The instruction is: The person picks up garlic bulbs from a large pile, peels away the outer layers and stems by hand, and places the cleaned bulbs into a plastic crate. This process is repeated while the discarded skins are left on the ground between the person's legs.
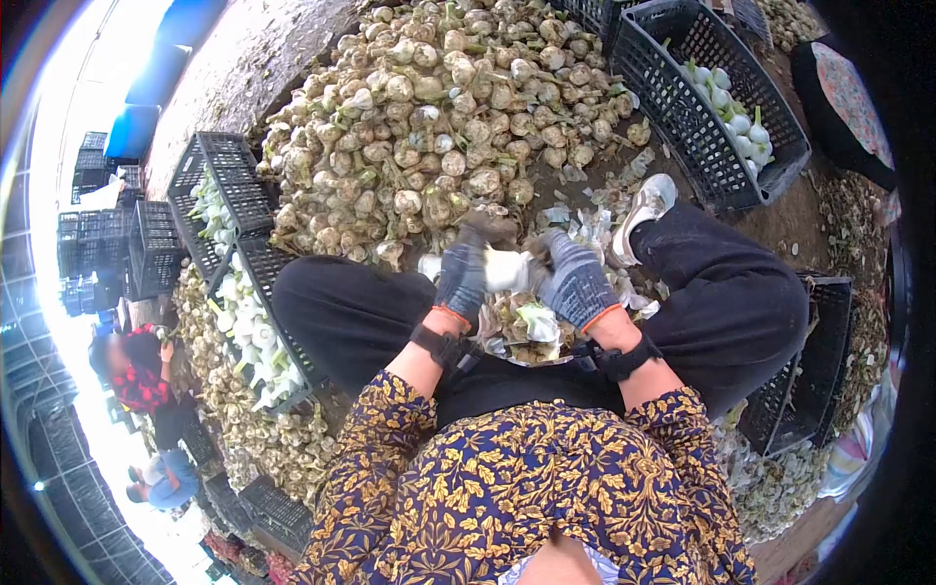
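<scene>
Between my two gloved hands, in front of my lap, is a whitish garlic bulb (pixel 507 270), smeared by motion. My left hand (pixel 461 277), in a grey knit glove, is closed at the bulb's left side. On the other side my right hand (pixel 577 281), gloved alike with an orange cuff, has its fingers curled in against the bulb. Peeled skins and bits of garlic (pixel 531 324) lie below the hands, between my legs. Just beyond them spreads a large heap of unpeeled, soil-stained garlic bulbs (pixel 429 127).
Black crates of cleaned white garlic stand at the left (pixel 276 322) and upper right (pixel 721 97). Another black crate (pixel 795 375) is beside my right knee. Loose skins (pixel 595 222) litter the ground near my shoe. At far left another person (pixel 141 370) sits near stacked crates (pixel 93 244).
</scene>
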The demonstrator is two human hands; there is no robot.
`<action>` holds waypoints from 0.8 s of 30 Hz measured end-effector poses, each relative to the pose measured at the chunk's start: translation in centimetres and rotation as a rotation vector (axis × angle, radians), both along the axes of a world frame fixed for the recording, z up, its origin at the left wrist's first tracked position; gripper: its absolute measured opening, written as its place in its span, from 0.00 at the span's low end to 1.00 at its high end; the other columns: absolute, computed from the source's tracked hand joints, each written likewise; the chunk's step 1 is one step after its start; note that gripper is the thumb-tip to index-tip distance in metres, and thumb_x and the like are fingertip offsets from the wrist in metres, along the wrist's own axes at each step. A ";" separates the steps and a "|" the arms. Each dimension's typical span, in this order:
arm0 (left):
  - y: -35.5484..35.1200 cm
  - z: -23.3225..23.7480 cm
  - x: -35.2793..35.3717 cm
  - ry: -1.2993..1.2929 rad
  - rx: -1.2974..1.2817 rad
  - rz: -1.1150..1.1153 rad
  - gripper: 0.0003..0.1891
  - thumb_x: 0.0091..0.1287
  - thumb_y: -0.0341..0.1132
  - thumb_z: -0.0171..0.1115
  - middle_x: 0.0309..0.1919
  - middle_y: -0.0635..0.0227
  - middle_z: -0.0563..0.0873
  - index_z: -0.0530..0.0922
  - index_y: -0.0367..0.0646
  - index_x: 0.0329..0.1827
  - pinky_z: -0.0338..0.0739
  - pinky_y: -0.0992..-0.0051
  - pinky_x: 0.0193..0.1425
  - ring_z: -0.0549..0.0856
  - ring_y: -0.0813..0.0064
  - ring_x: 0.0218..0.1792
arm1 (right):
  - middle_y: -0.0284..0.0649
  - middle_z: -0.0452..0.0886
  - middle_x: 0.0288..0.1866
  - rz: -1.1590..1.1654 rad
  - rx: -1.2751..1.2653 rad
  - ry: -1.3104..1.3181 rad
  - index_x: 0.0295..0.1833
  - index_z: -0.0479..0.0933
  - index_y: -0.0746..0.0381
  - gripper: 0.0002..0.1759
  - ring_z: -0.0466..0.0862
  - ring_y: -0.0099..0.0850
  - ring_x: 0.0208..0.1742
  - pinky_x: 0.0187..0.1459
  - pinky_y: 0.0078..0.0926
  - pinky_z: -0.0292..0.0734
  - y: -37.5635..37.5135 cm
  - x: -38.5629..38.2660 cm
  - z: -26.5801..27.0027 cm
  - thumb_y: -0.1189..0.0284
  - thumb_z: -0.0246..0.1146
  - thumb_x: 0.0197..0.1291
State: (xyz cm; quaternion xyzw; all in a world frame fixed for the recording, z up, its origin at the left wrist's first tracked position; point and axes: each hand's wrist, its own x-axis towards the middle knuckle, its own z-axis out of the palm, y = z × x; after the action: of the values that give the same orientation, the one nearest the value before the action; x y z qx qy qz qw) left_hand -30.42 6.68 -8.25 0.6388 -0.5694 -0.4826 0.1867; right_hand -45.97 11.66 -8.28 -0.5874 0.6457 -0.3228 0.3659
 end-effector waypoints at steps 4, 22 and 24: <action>-1.8 -8.2 3.9 0.388 0.149 -0.058 0.19 0.68 0.41 0.42 0.30 0.53 0.82 0.76 0.32 0.41 0.74 0.69 0.36 0.80 0.67 0.31 | 0.50 0.78 0.32 -0.051 -0.015 -0.159 0.39 0.73 0.65 0.13 0.79 0.43 0.35 0.37 0.34 0.73 0.0 -0.5 -1.9 0.70 0.59 0.48; 0.1 0.1 -1.0 0.962 0.668 0.449 0.16 0.64 0.49 0.48 0.28 0.71 0.81 0.74 0.48 0.42 0.69 0.83 0.17 0.79 0.77 0.21 | 0.38 0.75 0.28 -0.536 0.089 -0.943 0.39 0.70 0.64 0.10 0.74 0.24 0.29 0.32 0.22 0.72 -1.0 -0.3 -3.4 0.75 0.61 0.51; -0.2 0.4 -0.8 0.931 0.634 0.512 0.18 0.64 0.51 0.46 0.27 0.71 0.82 0.75 0.47 0.40 0.65 0.85 0.13 0.79 0.76 0.20 | 0.37 0.75 0.32 -0.698 0.203 -1.169 0.39 0.68 0.63 0.09 0.78 0.26 0.29 0.29 0.22 0.77 -1.4 -0.7 1.1 0.78 0.61 0.53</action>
State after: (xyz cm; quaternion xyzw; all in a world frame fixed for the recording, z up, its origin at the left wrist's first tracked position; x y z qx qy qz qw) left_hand -31.24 6.46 -7.82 0.5018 -0.0858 -0.7963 0.3266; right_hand -46.63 10.25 -7.19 -0.0373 0.5208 -0.6234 0.5820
